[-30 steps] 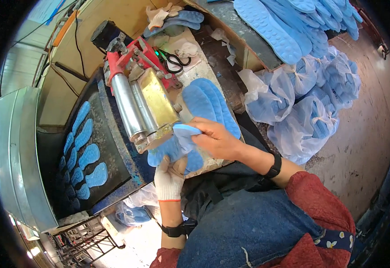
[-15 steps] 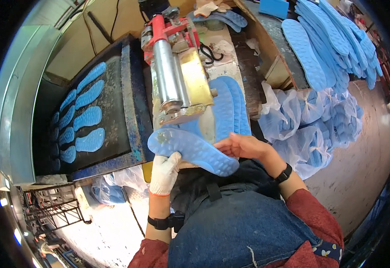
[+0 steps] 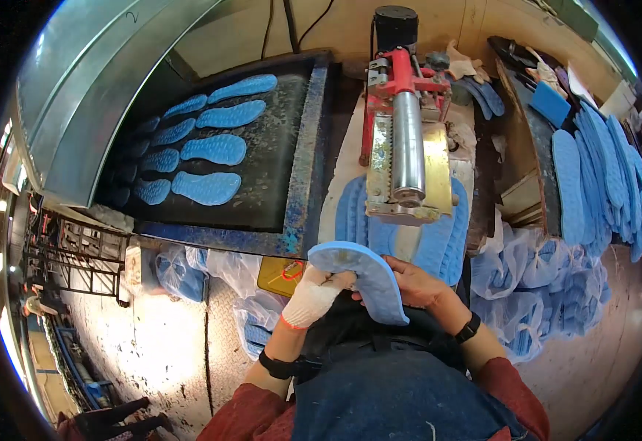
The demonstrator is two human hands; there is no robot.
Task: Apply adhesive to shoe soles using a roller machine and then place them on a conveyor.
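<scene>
Before my body is a blue insole (image 3: pixel 374 283), tilted and curved, its rounded end upper left and its narrower end pointing down. My left hand (image 3: pixel 314 295), in a white knit glove, is closed on its left side, the thumb lying on its face. My bare right hand (image 3: pixel 420 285) is closed on the right edge; some of its fingers are hidden behind the insole. Just beyond stands a press-like machine with a silver roller (image 3: pixel 408 143) and red frame. More blue insoles lie on the bench under and beside it, at its left (image 3: pixel 352 214) and right (image 3: pixel 438 242).
On the left, a dark belt (image 3: pixel 262 147) with a blue-painted edge carries several insoles beneath a metal hood (image 3: pixel 115 95). A side table at right holds piled insoles (image 3: pixel 596 176). Clear bags of insoles (image 3: pixel 519 294) stand below it. A yellow container (image 3: pixel 275 275) sits left of my glove.
The view has swung left. The insole has been turned from bumpy face showing to a tilted, curved position, and my right hand has closed on its edge.
</scene>
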